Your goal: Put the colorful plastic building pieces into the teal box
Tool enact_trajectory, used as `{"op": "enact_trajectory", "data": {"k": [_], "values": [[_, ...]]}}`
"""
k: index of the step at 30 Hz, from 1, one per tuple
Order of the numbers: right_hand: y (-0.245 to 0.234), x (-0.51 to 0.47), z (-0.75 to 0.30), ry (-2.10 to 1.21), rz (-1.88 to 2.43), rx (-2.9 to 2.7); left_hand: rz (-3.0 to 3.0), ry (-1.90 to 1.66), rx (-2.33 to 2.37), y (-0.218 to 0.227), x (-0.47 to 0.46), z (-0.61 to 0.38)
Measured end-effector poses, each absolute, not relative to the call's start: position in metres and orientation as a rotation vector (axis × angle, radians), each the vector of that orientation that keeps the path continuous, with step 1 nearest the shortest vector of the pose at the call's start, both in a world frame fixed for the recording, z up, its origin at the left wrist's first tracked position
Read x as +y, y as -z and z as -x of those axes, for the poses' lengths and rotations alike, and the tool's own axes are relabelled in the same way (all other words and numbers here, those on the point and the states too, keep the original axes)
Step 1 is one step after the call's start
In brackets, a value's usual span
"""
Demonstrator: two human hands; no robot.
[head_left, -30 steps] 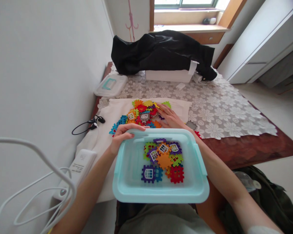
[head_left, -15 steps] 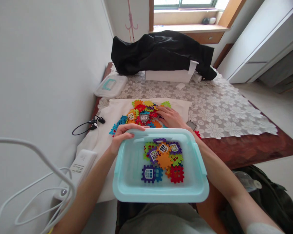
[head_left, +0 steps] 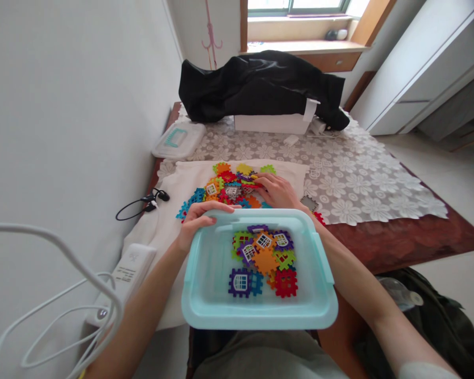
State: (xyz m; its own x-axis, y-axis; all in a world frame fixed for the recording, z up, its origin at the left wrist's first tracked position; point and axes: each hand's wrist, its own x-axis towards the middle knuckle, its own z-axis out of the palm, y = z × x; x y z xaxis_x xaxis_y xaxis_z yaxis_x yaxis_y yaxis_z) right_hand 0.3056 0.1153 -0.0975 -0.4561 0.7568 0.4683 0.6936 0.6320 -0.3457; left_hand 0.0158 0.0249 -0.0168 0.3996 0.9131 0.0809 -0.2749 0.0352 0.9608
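Head view, the only one. Left hand (head_left: 197,221) at the far left corner of a turquoise plastic tray (head_left: 260,320), fingers pressed together and curled over the rim, thumb out of sight. Tray held up over the lap, on the body side of the left fingers, long axis running crosswise, side to side, with a clip latch (head_left: 323,258) on the short end right of the fingers. Right hand (head_left: 275,192) just beyond the tray's far rim, fingers loosely spread, tips on the edge of a heap of interlocking plastic tiles (head_left: 231,190); any pinch on a tile, cannot tell. Heap on a white cloth (head_left: 288,176), directly ahead of the left fingers and left of the right fingertips. More window-patterned tiles (head_left: 265,261) lying flat in the tray, below both sets of fingers. Red tile (head_left: 319,217) just right of the right fingers, on a lace tablecloth (head_left: 363,197) over a reddish-brown desk (head_left: 403,245). Worth keeping the left fingers hooked firmly for a level tray, and the right fingertips on one tile at a time, since interlocked pieces may drag their neighbours
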Motion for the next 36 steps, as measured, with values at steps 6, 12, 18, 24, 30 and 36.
{"op": "enact_trajectory", "data": {"k": [6, 12, 18, 24, 30, 36], "values": [[0.101, 0.115, -0.307, -0.222, 1.145, -2.029, -1.15, -1.054, 0.73, 0.011, 0.016, -0.02], [0.102, 0.12, -0.304, -0.452, 1.144, -1.718, -1.207, -1.073, 0.641, 0.024, 0.026, -0.016], [0.101, 0.122, -0.305, -0.835, 1.083, -1.345, -1.167, -1.014, 0.673, 0.028, 0.028, -0.011], [0.081, 0.111, -0.307, -1.126, 0.862, -1.153, -1.181, -1.018, 0.664, 0.027, 0.028, -0.011], [0.047, 0.08, -0.316, -1.353, 0.653, -1.123, -1.196, -1.032, 0.632, 0.032, 0.032, -0.01], [0.036, 0.068, -0.327, -1.567, 0.414, -1.429, -1.219, -0.99, 0.658, 0.032, 0.033, -0.009]]}}
